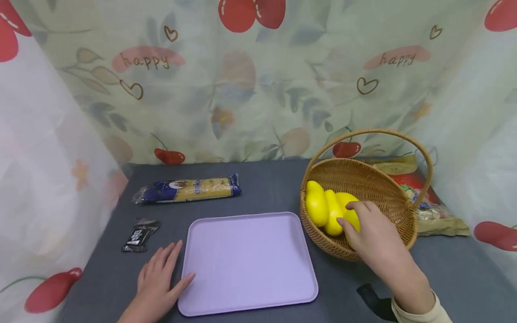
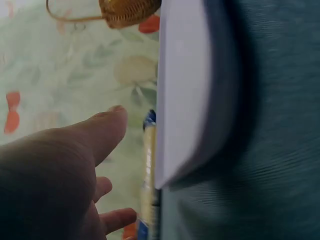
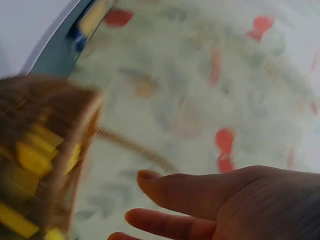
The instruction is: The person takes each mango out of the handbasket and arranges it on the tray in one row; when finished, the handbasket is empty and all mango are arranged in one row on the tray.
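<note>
A wicker basket [image 1: 379,184] with a tall handle stands at the right. Several smooth, yellow, pear-shaped fruits [image 1: 317,206] lie inside it. Over the basket's front right side is my right hand [image 1: 373,233], thumb and fingers spread apart beside the rightmost fruit; nothing shows between them in the right wrist view. A lilac tray [image 1: 248,264] lies at the front middle. My left hand [image 1: 157,278] is at its left edge, fingers straight, with the thumb at the rim; whether the thumb touches it I cannot tell.
Behind the tray lies a blue and yellow pasta packet [image 1: 194,189]. A small black wrapped snack [image 1: 140,235] is left of the tray. Behind the basket, a large red and brown bag [image 1: 436,220] is partly hidden. A black strap-like thing [image 1: 375,301] lies near my right wrist.
</note>
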Action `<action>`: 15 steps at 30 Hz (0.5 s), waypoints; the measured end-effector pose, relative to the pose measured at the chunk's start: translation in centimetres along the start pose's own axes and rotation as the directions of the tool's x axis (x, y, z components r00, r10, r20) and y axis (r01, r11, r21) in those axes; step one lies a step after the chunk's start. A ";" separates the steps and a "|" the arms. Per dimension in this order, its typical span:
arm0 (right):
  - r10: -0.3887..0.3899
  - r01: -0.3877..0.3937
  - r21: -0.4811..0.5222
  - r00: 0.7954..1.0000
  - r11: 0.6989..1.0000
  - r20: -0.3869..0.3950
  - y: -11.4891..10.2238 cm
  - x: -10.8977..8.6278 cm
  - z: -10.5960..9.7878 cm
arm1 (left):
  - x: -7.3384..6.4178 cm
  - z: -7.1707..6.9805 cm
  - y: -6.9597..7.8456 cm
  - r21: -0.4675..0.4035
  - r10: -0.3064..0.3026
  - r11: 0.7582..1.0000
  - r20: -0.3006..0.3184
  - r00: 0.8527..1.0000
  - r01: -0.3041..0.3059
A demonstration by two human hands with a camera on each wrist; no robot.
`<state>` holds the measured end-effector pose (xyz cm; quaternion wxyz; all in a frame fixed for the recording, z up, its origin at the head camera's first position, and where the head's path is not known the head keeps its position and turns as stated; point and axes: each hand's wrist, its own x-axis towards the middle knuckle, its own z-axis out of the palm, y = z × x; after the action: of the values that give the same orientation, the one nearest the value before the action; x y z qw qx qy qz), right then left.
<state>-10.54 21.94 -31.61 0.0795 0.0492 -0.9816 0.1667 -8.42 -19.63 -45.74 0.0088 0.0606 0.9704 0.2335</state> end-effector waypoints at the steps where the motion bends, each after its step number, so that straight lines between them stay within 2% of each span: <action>1: 0.040 -0.040 -0.009 0.999 0.999 0.017 0.7 0.0 0.2 | -0.2 0.3 -0.3 -0.008 -0.018 1.000 0.000 1.000 0.018; 4: 0.114 -0.113 -0.013 0.992 0.993 0.057 2.5 0.1 1.0 | -0.8 1.3 -1.1 -0.036 -0.046 0.998 -0.015 0.999 0.045; 8: 0.192 -0.193 -0.006 0.976 0.981 0.107 3.8 0.7 1.9 | -1.1 2.3 -1.9 -0.074 -0.058 0.996 -0.029 0.998 0.056; 12: 0.250 -0.253 0.006 0.959 0.967 0.131 4.5 1.2 2.4 | -1.3 2.9 -2.3 -0.077 -0.062 0.995 -0.001 0.998 0.062; 15: 0.267 -0.271 0.014 0.956 0.963 0.122 4.8 1.3 2.5 | -1.2 3.3 -2.3 -0.062 -0.077 0.995 0.041 0.996 0.080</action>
<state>-12.80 25.48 -35.26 -0.0031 -0.0737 -0.9794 0.1878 -7.33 -20.30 -49.73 0.0386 0.0265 0.9637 0.2627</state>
